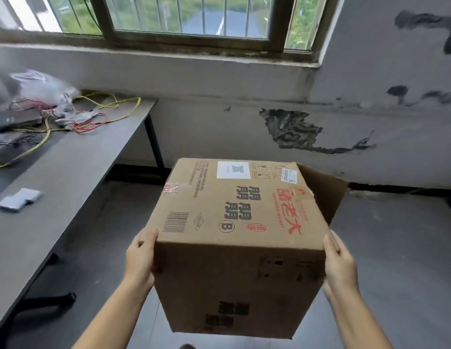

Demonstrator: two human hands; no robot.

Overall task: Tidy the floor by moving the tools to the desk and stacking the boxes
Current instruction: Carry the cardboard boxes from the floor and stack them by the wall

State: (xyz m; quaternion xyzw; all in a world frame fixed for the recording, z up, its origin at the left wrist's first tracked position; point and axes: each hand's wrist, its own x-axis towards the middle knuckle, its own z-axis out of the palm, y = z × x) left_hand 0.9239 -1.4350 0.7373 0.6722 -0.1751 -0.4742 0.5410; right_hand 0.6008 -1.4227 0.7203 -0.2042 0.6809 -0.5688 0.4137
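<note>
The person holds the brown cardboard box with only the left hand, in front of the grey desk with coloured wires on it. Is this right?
Not quite. The head view shows both hands holding the brown cardboard box: the left hand on its left side and the right hand on its right side. The rest is right: the grey desk carries coloured wires.
</note>
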